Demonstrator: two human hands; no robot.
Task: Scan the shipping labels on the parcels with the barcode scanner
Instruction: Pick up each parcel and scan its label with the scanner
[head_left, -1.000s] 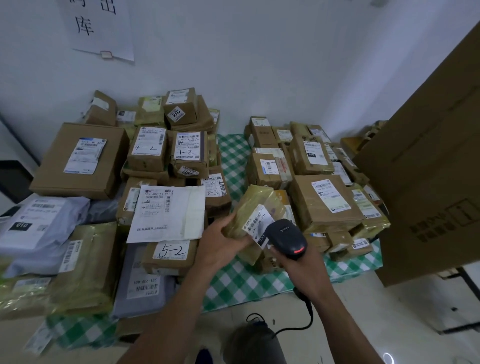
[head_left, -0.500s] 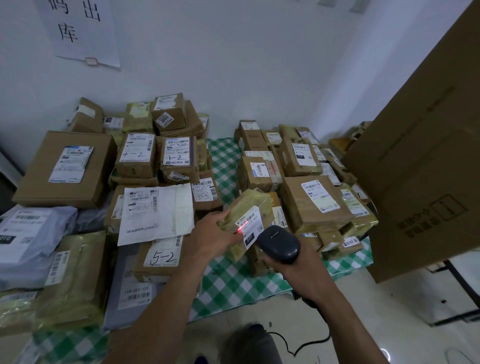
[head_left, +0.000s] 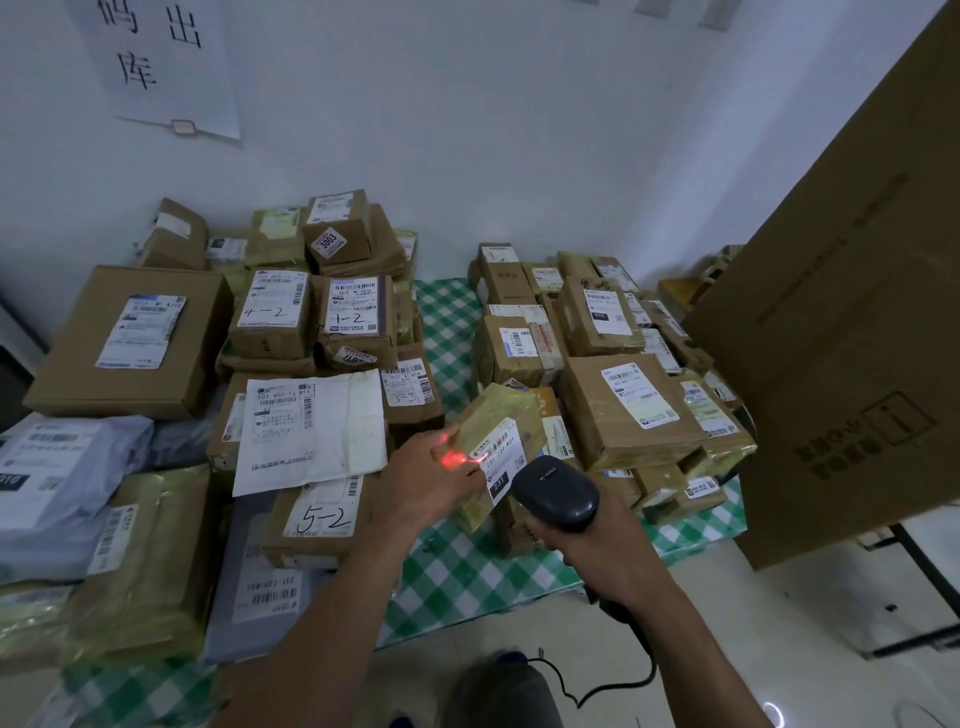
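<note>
Item in hand: yellow-taped parcel (head_left: 511, 423), held up over the gap between two heaps, tilted, its shipping label (head_left: 501, 460) facing me.

Left hand (head_left: 426, 483): fingers curled round the parcel's left edge, gripping it.

Right hand (head_left: 608, 551): fingers wrapped round the grip of the barcode scanner (head_left: 556, 493), whose head points at the label from just beside it. Its cable (head_left: 597, 686) trails down to the floor.

Red beam (head_left: 457, 460): falls on the label's left edge and spills onto my fingertip, so I judge this scan to be under way, not confirmed.

Progress: one parcel under the beam. Many labelled parcels lie in a left heap (head_left: 270, 317) and a right heap (head_left: 623, 410), with a strip of green checked cloth (head_left: 449, 332) between them. Which heap is scanned I cannot tell, so plenty may remain.

Containers: every box and bag is sealed, contents unseen. Several carry hand-written marks, such as the box marked 5-2 (head_left: 317, 514). A white mailer (head_left: 311, 431) and a grey poly bag (head_left: 62, 467) lie on the left. The large carton (head_left: 857, 338) at right shows a closed side only.
</note>
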